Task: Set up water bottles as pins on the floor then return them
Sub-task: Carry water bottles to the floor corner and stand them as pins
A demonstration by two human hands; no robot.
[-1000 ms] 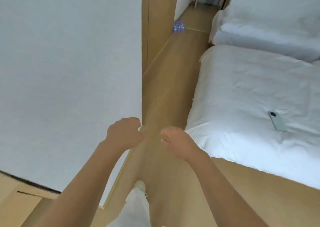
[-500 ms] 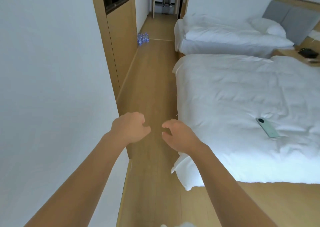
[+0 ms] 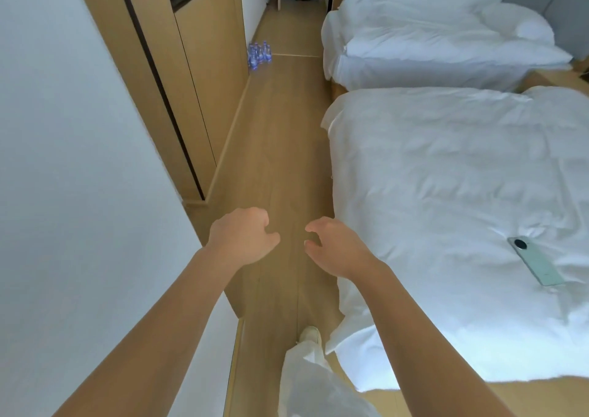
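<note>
A wood floor (image 3: 280,149) runs far ahead of each empty, loosely curled grip, left hand (image 3: 243,236) and right hand (image 3: 334,247). The wall (image 3: 79,193) edges the left grip, the bed (image 3: 446,177) the right. Water bottles (image 3: 258,54) stand far ahead.

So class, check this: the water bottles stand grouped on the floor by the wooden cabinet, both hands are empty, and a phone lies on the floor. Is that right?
Not quite. The head view shows the phone lying on the near bed, not the floor. The rest holds: the water bottles stand grouped by the wooden cabinet, and the left hand and right hand are empty.
</note>
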